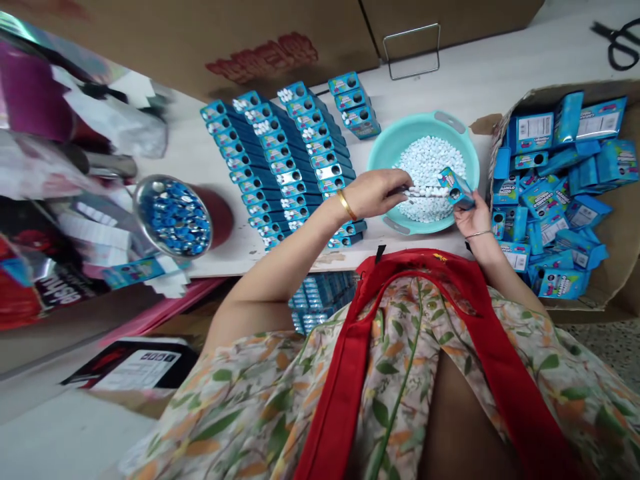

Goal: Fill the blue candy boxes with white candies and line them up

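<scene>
My left hand, with a gold bangle on the wrist, is closed in a pinch on a thin strip carrying a row of white pellets. The strip's far end meets the open end of a small blue box, which my right hand grips. Both hands hover over a teal basin filled with white pellets.
Rows of open blue boxes stand on the white table left of the basin. A cardboard carton of loose blue boxes lies on the right. A steel bowl of blue caps sits at left. Scissors lie far right.
</scene>
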`<state>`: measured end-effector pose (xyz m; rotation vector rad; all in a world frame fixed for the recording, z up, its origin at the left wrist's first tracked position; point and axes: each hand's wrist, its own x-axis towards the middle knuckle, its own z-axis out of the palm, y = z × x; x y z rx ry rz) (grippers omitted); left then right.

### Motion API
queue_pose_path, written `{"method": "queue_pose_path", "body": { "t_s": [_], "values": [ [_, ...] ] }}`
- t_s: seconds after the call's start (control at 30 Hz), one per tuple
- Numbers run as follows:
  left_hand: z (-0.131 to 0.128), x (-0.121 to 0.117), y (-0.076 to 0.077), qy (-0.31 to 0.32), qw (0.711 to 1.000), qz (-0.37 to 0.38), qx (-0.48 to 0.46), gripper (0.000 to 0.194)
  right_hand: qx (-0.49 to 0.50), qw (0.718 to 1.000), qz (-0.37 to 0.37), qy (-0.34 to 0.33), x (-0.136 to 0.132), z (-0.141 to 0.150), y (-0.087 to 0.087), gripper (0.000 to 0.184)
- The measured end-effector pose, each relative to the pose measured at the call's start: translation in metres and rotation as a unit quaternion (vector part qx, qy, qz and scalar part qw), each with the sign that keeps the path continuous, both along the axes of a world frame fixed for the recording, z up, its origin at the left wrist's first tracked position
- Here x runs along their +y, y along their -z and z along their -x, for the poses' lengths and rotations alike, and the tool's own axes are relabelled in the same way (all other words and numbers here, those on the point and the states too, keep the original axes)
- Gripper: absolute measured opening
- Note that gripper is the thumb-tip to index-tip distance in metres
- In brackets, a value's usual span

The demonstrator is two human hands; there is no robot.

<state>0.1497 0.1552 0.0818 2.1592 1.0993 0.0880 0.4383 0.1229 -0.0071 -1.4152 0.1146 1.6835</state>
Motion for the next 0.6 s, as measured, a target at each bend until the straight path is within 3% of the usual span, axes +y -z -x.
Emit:
{"method": "queue_pose_path", "body": {
  "t_s": [0.17,0.27,0.37,0.47,0.6],
  "values": [
    [-0.041,0.000,-0.053,0.035,0.988,-0.049,0.139,0.027,-0.008,1.000,-0.008,-0.024,-0.007,0.015,0.004,0.036],
    [-0.061,-0.010,-0.074,0.043,0.978,-0.099,0.178,0.032,-0.004,0.999,-0.024,-0.044,-0.009,0.020,0.005,0.039],
    [-0.062,-0.015,-0.088,0.044,0.975,-0.127,0.177,0.032,0.009,0.998,-0.028,-0.055,-0.008,0.021,0.005,0.041],
    [-0.045,-0.009,-0.087,0.027,0.982,-0.116,0.145,0.026,0.035,0.998,-0.013,-0.047,-0.007,0.021,0.003,0.039],
    [-0.028,0.005,-0.052,0.052,0.990,-0.092,0.093,0.061,0.100,0.992,0.004,-0.081,-0.014,0.031,-0.002,0.031]
  ]
}}
